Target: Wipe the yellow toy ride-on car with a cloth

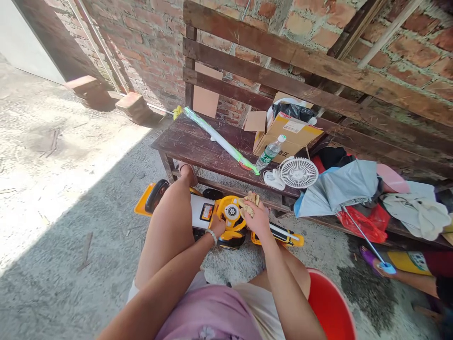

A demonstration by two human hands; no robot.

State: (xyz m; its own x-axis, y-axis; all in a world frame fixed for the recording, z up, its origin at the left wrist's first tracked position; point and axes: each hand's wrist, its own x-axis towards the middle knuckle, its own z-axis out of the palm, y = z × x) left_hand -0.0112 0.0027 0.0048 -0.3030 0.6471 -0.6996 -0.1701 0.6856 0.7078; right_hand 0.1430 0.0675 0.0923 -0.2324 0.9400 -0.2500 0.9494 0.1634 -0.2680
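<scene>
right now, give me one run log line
left hand: on yellow steering wheel | right hand: holding crumpled tan cloth | bottle: on bench

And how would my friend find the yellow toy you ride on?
Find the long dark bench by the brick wall. On the concrete in front of it is the yellow and white ride-on toy. Unlike the red bucket nearby, it has black wheels and a round yellow steering wheel.

Head view, seemingly tilted, looks down at the toy vehicle (232,212).
</scene>
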